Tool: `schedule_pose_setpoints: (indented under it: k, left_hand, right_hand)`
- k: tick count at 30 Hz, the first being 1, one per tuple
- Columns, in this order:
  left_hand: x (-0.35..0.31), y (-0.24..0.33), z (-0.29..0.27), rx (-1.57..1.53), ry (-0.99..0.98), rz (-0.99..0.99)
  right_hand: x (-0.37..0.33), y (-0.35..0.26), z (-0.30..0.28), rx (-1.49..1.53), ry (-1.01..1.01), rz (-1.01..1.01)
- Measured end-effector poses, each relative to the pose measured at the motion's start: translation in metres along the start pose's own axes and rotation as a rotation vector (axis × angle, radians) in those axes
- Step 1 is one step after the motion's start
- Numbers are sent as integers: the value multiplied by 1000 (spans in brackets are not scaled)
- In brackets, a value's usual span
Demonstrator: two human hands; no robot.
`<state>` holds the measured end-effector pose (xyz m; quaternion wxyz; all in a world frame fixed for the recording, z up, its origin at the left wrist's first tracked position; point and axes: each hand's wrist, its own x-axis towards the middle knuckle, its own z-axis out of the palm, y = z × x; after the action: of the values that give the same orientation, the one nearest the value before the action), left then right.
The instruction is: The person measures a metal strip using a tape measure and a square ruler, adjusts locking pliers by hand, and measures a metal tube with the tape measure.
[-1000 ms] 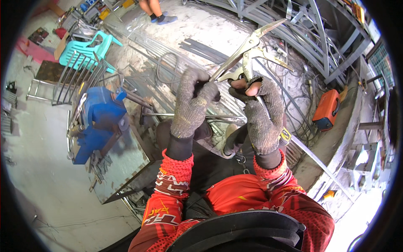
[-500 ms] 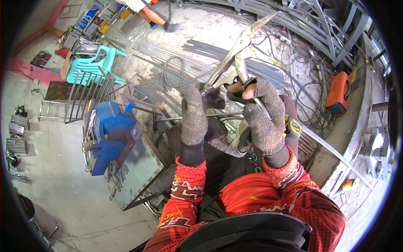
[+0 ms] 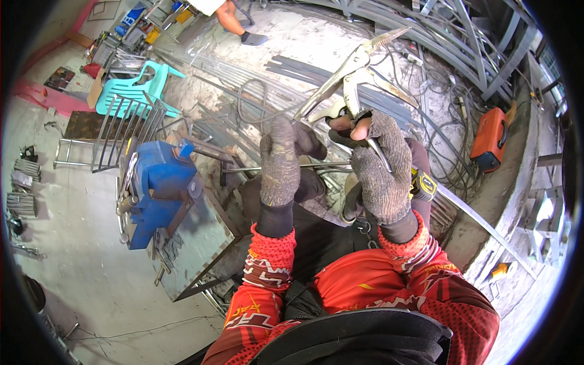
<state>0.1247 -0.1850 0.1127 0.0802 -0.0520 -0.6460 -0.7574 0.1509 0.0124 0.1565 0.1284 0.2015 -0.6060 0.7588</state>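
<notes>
A pair of long-nosed locking pliers (image 3: pixel 350 76) is held up in front of me, its jaws pointing to the far right. My right hand (image 3: pixel 383 167), in a worn grey knit glove with bare fingertips showing, is closed on the pliers' lower part. A short shiny metal piece (image 3: pixel 379 154) sticks out across that glove. My gloved left hand (image 3: pixel 281 161) is closed around the near left end of the pliers' handle; its fingertips are partly hidden. Below the hands, a thin metal rod (image 3: pixel 316 165) runs crosswise.
A blue bench vise (image 3: pixel 161 188) on a metal-topped stand (image 3: pixel 204 255) is at left, beyond it a green plastic chair (image 3: pixel 131 91). At right lie a yellow tape measure (image 3: pixel 424 185), an orange case (image 3: pixel 488 140) and cables. Steel bars (image 3: pixel 298 70) cover the floor ahead, where a person's leg (image 3: pixel 231 18) shows.
My left hand has shifted slightly, and the screw end of the pliers no longer shows beside it. The person's leg at the back has moved right.
</notes>
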Motion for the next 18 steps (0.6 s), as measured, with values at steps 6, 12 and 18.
schedule_pose_setpoints:
  k: [6, 12, 18]
  left_hand:
    - [1, 15, 11, 183, 103, 11]
    - [-2, 20, 18, -202, 161, -183]
    - [-1, 10, -3, 87, 226, -179]
  right_hand:
    - [3, 3, 5, -21, 58, 10]
    - [5, -4, 7, -12, 52, 43]
    - [2, 1, 7, 19, 38, 32]
